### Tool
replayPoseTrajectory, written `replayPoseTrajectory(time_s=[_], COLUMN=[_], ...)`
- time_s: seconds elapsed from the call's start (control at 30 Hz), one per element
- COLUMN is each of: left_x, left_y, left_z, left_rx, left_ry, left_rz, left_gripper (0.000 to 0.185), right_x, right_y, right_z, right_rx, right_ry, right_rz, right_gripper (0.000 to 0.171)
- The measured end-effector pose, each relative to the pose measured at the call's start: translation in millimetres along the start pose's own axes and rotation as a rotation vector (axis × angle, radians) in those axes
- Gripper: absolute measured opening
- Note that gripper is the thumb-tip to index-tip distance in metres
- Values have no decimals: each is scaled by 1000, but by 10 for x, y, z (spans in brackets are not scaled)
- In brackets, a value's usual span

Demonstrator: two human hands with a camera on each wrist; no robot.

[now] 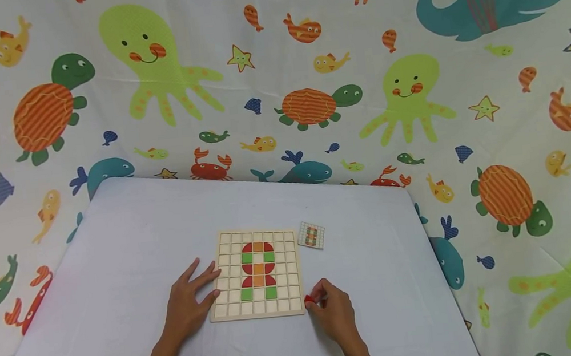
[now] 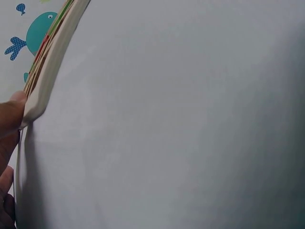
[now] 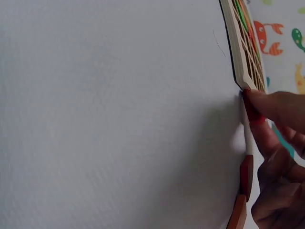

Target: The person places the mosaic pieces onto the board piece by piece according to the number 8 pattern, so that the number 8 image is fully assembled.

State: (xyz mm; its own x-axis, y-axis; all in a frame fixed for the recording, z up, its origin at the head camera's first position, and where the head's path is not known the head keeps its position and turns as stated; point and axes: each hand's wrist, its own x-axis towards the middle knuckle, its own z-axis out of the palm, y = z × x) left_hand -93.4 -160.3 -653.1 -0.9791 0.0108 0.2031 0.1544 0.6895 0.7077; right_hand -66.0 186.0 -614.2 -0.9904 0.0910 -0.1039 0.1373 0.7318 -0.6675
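A wooden grid board (image 1: 218, 313) lies on the table with red, green and orange tiles set in its middle cells. My left hand (image 1: 188, 302) rests at the board's left edge, fingers spread and fairly straight, the tips on the rim. In the left wrist view the thumb (image 2: 12, 114) touches the board's corner. Just beside the lower right corner, my right hand (image 1: 335, 309) pinches a small red tile (image 1: 308, 299) between thumb and finger. The right wrist view shows this red tile (image 3: 252, 109) close to the board's corner (image 3: 245, 81).
A small pattern card (image 1: 311, 235) with a coloured grid design lies off the board's upper right. Near my right hand, a red piece (image 3: 246, 177) and an orange-brown piece (image 3: 237, 213) lie on the white table (image 1: 118, 263). A sea-animal curtain (image 1: 273, 47) hangs behind.
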Motion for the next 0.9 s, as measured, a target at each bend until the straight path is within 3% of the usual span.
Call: replayPoseTrajectory(time_s=[0.27,0.7,0.9], left_x=[6,10,13], left_y=[-23,-28,-20], left_z=[3,14,7], left_rx=[-4,2,3], left_ry=[-1,-5,-10], left_rz=[6,-6,-7], left_gripper=[50,51,51], right_x=[-3,0,-2], right_y=[6,-58,-82], right_z=[-51,-50,-23], right_rx=[106,208,240], right_ry=[-16,38,45], right_rz=[-101,-95,-116], right_gripper=[22,37,25])
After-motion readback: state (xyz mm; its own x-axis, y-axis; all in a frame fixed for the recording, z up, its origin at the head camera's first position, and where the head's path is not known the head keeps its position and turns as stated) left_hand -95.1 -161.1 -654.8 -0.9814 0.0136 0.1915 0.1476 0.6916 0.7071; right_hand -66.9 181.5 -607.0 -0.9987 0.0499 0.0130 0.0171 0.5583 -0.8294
